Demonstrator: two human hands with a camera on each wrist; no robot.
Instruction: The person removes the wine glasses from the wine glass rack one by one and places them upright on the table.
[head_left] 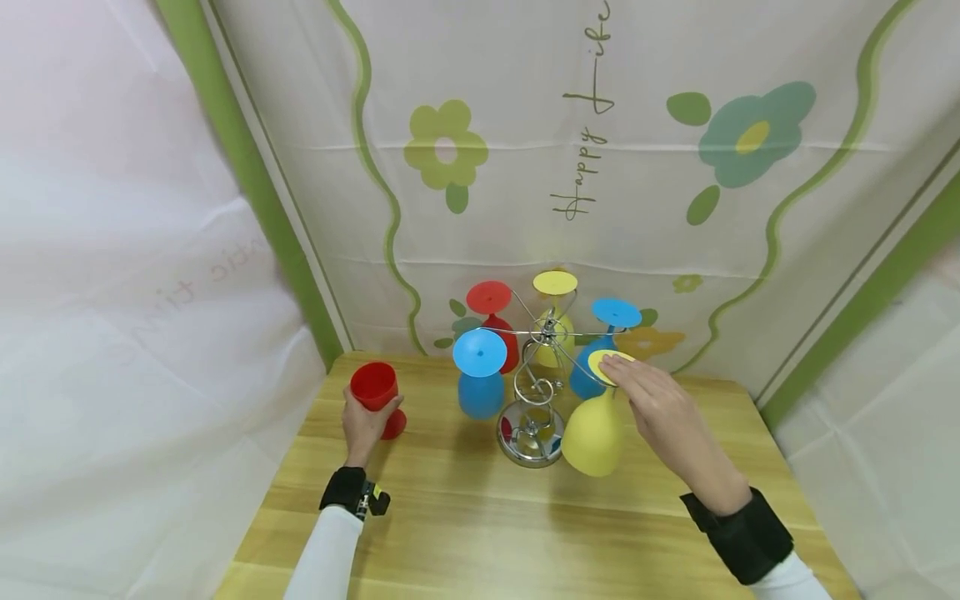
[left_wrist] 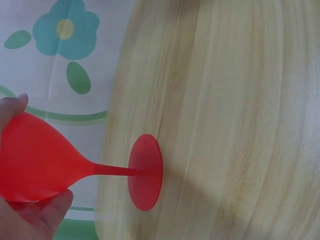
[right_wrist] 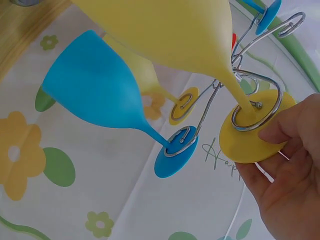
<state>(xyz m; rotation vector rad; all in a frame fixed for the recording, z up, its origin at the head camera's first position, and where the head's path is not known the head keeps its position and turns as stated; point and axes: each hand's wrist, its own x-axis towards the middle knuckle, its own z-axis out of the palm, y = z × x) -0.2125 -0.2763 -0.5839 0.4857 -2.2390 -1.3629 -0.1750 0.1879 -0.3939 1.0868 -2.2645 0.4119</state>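
At the table's left side, my left hand grips the bowl of a red goblet, mouth up. Its stem and round foot show in the left wrist view, the foot close over the wood. My right hand pinches the flat foot of a yellow goblet between thumb and fingers. That goblet hangs upside down, its stem inside a wire loop of a chrome rack. Around the rack hang a blue goblet, a red goblet, another yellow goblet and another blue goblet.
The rack's round chrome base stands on the wooden table. White cloth with flower prints rises close behind the rack. More cloth hangs at the left and right sides.
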